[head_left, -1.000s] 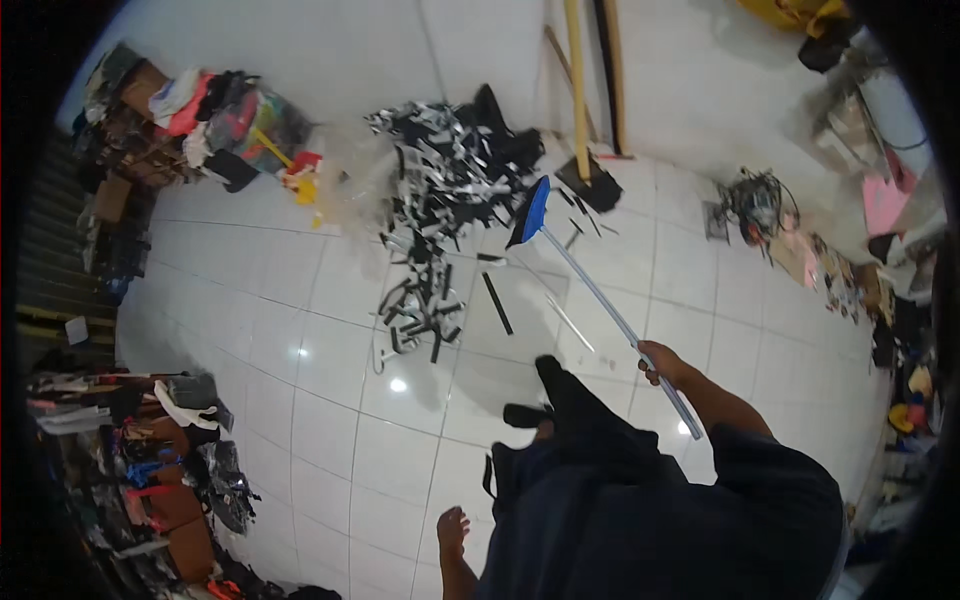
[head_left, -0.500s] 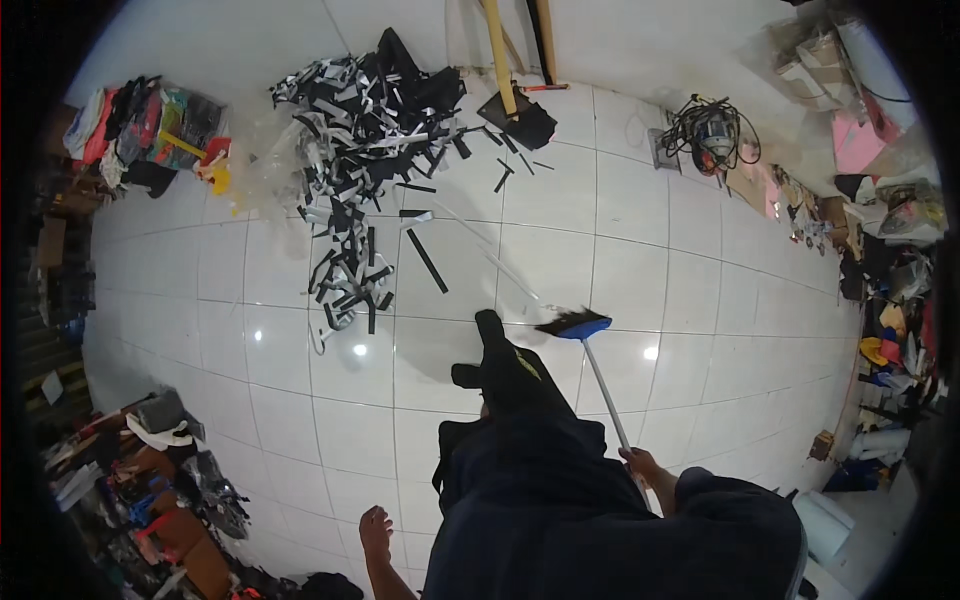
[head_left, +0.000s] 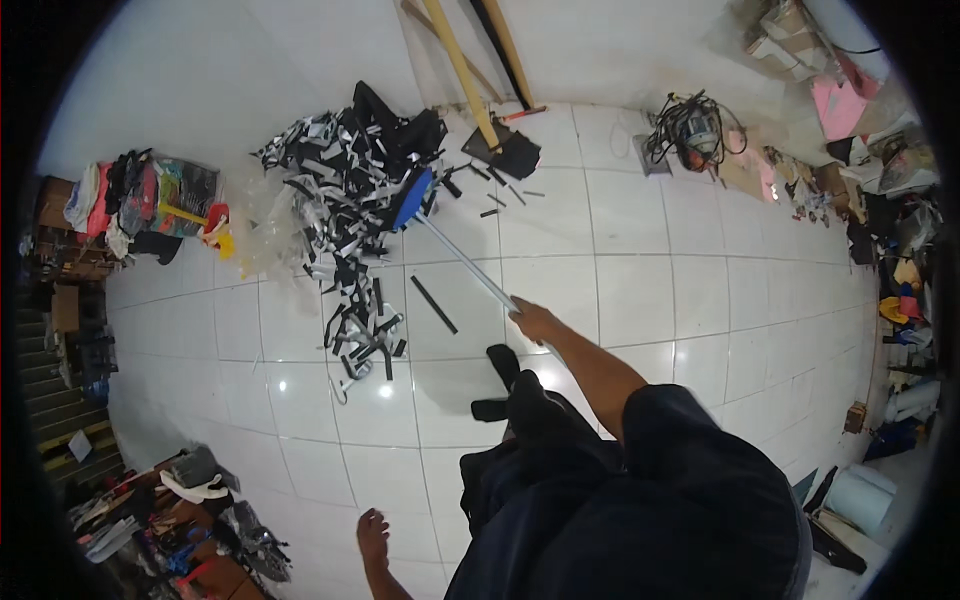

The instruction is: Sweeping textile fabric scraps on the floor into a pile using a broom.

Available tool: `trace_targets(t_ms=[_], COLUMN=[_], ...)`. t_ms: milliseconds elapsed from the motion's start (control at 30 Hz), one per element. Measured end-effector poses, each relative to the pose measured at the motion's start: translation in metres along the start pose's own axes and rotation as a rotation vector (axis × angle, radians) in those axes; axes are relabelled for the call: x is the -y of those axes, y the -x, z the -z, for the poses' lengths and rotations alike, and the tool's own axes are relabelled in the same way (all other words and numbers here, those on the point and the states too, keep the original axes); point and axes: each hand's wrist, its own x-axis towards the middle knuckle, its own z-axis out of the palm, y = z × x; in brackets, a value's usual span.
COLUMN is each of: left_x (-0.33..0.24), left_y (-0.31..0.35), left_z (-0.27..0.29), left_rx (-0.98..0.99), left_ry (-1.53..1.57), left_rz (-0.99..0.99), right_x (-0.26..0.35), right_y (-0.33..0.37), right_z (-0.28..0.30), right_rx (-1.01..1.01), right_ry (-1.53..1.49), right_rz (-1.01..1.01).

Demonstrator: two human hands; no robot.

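A broom (head_left: pixel 460 250) with a blue head and pale handle reaches forward and left, my right hand (head_left: pixel 533 321) wrapped around the upper part of its handle. The blue broom head touches the right edge of a large heap of black and silver-grey scrap strips (head_left: pixel 335 200); its bristles are lost among the dark scraps. Holding nothing, my left hand (head_left: pixel 373 538) hangs low over the white tiles, its fingers loosely bent and slightly apart. One long black strip (head_left: pixel 434 305) lies alone on the floor between the heap and my feet.
Against the far wall lean wooden poles (head_left: pixel 462 80), with a dark flat piece (head_left: pixel 508 152) at their base. A corded machine (head_left: pixel 697 135) sits at the far right. Piled goods (head_left: pixel 145 205) line the left; more clutter (head_left: pixel 190 520) lies at near left and along the right wall.
My right hand has swung forward and left, carrying the broom head from the tiles beside my feet to the scrap heap. My left hand stays low and empty.
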Motion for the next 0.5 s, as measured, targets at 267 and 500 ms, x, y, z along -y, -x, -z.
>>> trace_targets(t_ms=[267, 500], left_x=[0.159, 0.101], left_y=[0.005, 0.120], left_z=[0.008, -0.161], left_rx=[0.090, 0.069], left_ry=[0.580, 0.309], left_rz=[0.170, 0.445], right_x=[-0.225, -0.196], right_y=[0.064, -0.004], right_z=[0.094, 0.212], right_rx=[-0.209, -0.029], right_ry=[0.554, 0.763], right_rz=[0.266, -0.010])
